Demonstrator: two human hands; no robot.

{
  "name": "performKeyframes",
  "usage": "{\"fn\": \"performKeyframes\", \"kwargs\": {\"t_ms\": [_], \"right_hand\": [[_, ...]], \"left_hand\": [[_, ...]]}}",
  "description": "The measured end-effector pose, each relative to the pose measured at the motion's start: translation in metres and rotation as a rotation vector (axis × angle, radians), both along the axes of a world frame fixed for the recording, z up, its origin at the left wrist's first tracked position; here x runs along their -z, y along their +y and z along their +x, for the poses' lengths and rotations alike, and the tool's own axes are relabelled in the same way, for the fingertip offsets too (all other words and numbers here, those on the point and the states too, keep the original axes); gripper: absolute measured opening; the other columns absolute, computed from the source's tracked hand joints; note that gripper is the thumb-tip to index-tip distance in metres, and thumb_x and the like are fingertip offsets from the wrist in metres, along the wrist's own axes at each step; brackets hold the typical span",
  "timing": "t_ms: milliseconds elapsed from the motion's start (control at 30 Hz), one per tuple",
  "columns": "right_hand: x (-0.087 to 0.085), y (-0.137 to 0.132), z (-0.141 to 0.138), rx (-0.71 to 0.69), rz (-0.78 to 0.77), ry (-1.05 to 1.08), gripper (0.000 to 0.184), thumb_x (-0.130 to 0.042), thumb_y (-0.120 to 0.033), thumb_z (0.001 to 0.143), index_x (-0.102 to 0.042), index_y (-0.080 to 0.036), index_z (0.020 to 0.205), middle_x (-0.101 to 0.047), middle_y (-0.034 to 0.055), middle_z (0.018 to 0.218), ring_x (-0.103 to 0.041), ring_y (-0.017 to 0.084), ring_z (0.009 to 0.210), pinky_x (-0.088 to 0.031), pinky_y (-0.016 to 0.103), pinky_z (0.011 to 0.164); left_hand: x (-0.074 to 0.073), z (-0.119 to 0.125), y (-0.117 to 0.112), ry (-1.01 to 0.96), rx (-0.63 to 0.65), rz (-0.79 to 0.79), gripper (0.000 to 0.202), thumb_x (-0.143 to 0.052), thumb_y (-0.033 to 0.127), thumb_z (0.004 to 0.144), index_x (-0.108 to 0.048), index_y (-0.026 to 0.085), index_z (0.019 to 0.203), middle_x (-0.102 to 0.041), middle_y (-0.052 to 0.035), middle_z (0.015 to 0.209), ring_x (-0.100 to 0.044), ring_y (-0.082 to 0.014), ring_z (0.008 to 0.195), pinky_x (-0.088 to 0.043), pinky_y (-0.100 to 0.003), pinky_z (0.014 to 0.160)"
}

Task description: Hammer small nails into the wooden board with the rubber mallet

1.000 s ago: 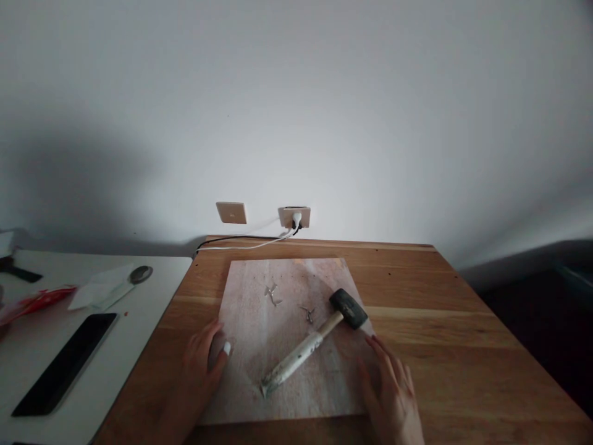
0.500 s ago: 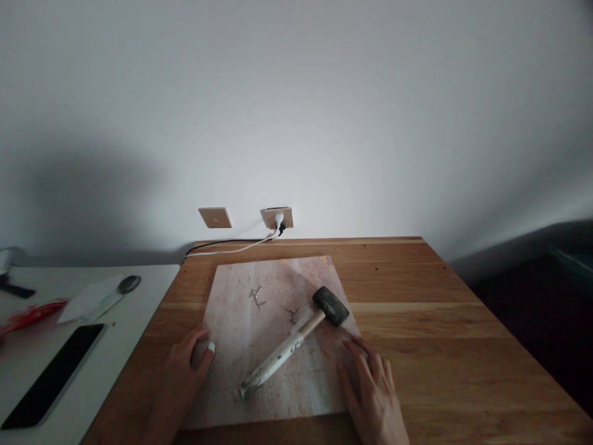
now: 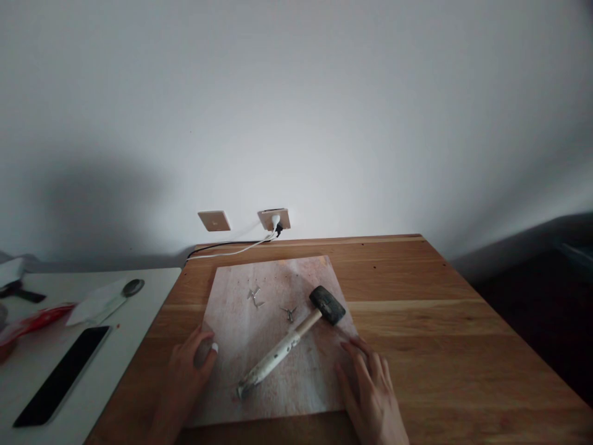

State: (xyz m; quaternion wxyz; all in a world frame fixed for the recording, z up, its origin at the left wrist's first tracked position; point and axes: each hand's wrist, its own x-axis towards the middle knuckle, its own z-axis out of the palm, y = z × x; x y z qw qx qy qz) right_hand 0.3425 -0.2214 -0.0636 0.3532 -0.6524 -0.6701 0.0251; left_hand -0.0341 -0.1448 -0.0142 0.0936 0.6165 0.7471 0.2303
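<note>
A flat board (image 3: 273, 340) with a worn pinkish-white face lies on the wooden table. Resting at its left edge is my left hand (image 3: 189, 364), thumb and forefinger apart, with something white on the thumb tip. My right hand (image 3: 370, 383) lies at the right edge, fingers spread over the board's rim. Between them a hammer (image 3: 278, 355) lies diagonally, its dark head (image 3: 327, 305) toward the back right and its paint-marked handle toward me. Behind the handle are two small groups of loose nails, one at left (image 3: 254, 296) and one nearer the hammer (image 3: 290, 313). Neither hand touches the hammer.
The wooden table (image 3: 430, 346) reaches back to a white wall. A socket (image 3: 274, 219) there has plugs and cables running left. On a white table (image 3: 152, 290) at left lie a black phone (image 3: 65, 377), a red item (image 3: 41, 321) and a dark round-headed object (image 3: 133, 287).
The view has shifted slightly, so the left-hand table's items sit a little further right. Both hands stay at the board's edges, and the hammer and nails lie as before.
</note>
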Motion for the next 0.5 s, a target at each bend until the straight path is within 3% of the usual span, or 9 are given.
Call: {"fn": "performKeyframes", "kwargs": {"t_ms": [333,500], "right_hand": [[-0.007,-0.001,0.021,-0.018,0.01,-0.151,0.034,-0.056,-0.034,0.106,-0.056,-0.026,0.139,-0.066,0.0139,0.133,-0.065,0.035,0.117,-0.061,0.053,0.091],[-0.014,-0.002,0.019,-0.025,0.019,-0.14,0.034,-0.06,-0.032,0.103,-0.057,-0.027,0.136,-0.067,0.013,0.131,-0.063,0.037,0.121,-0.059,0.055,0.093]], "left_hand": [[0.001,0.009,0.002,-0.096,0.035,0.008,0.036,-0.054,0.043,0.081,-0.078,0.025,0.1,-0.081,-0.0119,0.122,-0.075,-0.0344,0.114,-0.06,-0.053,0.103],[0.005,0.01,0.003,-0.107,0.037,0.036,0.032,-0.056,0.041,0.08,-0.077,0.026,0.099,-0.082,-0.0095,0.114,-0.076,-0.0333,0.11,-0.061,-0.051,0.1]]}}
